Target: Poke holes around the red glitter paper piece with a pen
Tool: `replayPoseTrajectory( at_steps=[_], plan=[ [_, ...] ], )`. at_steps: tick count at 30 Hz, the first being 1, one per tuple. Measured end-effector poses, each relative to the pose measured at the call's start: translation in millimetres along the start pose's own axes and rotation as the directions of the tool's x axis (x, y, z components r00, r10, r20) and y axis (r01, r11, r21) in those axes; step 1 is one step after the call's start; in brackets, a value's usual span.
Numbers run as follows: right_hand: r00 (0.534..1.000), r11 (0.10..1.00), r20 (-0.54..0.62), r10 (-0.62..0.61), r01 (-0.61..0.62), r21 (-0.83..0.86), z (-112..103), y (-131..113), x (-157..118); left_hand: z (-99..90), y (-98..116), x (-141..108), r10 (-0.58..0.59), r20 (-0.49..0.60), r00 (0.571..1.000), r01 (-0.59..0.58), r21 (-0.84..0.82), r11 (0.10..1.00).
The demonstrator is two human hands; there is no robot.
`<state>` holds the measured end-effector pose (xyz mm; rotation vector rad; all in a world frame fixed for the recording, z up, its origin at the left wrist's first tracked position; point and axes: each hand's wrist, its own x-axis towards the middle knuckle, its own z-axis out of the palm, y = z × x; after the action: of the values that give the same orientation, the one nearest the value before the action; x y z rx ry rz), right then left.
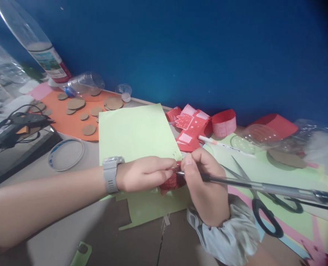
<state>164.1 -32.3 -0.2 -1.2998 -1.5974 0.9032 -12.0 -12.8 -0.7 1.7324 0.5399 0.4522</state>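
Note:
Near the middle, my left hand (145, 173), with a grey watch on its wrist, holds a small red patterned piece (171, 181) between its fingers. My right hand (205, 184) pinches a black and clear pen (244, 183), whose tip points left at the red piece. The two hands are close together, and their fingers cover part of the piece. Beneath them lies a light green paper sheet (133, 133). A pale cloth scrunchie (227, 236) circles my right wrist.
Open black-handled scissors (266, 218) lie on papers at the right. Red paper pieces (194, 125) and a white marker (227, 145) are behind my hands. Cardboard discs (76, 103) rest on orange paper at the left, near plastic bottles (84, 84) and a glue gun (22, 123).

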Motion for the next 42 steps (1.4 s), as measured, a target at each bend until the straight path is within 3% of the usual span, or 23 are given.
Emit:
replayPoseTrajectory(
  at_steps=[42],
  plan=[
    [1.0,0.998,0.011,-0.017,0.017,0.055,-1.5,-2.8,0.9,-0.1,1.9,-0.2,-0.015,0.004,1.0,0.015,-0.032,0.999]
  ],
)
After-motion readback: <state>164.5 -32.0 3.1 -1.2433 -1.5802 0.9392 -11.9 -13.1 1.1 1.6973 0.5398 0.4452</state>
